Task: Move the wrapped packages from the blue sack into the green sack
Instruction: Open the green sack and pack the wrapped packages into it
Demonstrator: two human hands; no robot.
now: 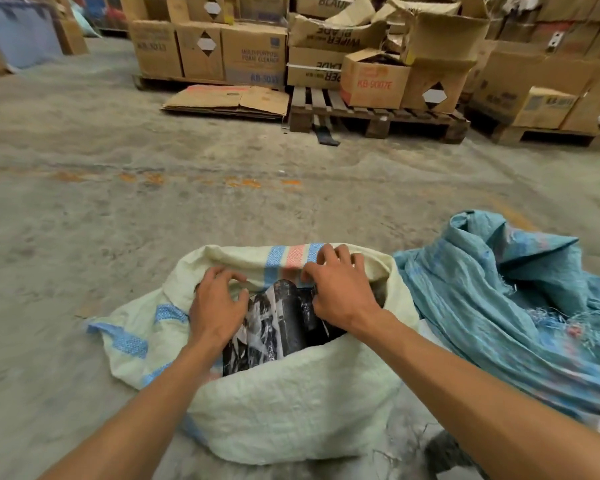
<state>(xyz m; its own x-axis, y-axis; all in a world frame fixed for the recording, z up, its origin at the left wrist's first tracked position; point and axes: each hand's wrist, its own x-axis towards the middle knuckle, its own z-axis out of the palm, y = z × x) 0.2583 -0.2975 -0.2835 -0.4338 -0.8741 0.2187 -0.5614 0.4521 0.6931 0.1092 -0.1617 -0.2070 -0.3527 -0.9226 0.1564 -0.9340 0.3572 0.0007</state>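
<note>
The pale green sack (291,403) with blue and red stripes stands open on the floor in front of me. Black wrapped packages (278,323) with shiny plastic fill its mouth. My left hand (217,306) is at the left side of the opening, with its fingers curled onto the sack's inner rim just above the packages. My right hand (340,289) grips the far rim by the striped band. The blue sack (499,299) lies crumpled and slumped to the right, touching the green sack; what it holds is hidden.
A bare concrete floor stretches ahead and to the left. Wooden pallets (378,119) stacked with cardboard boxes (253,53) line the back, with flattened cardboard (226,100) beside them. A dark object (444,448) lies on the floor near my right forearm.
</note>
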